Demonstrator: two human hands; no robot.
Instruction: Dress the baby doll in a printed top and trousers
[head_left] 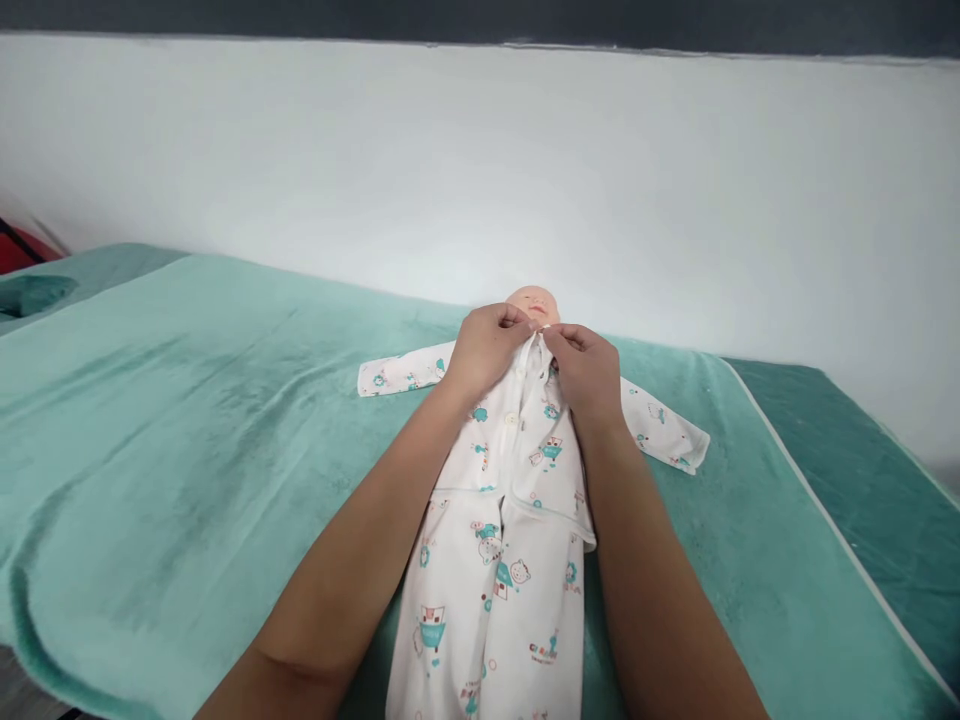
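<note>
My left hand (486, 352) pinches the left edge of the collar on the baby suit (499, 520), fingers curled tight in a closed grip on the cloth just below the doll's head (534, 303). My right hand (586, 372) does the same on the other edge, thumb and forefinger shut on the fabric, so both grips meet at the neck opening, nearly touching each other. The suit is white with small teal prints and lies flat on its back, worn by the doll, legs running toward me between my forearms. Its sleeves spread out to either side of the doll's head. The doll rests on a teal blanket (187, 420), with a white wall (480, 170) beyond the head and a darker green cloth (862, 470) past the right sleeve.
</note>
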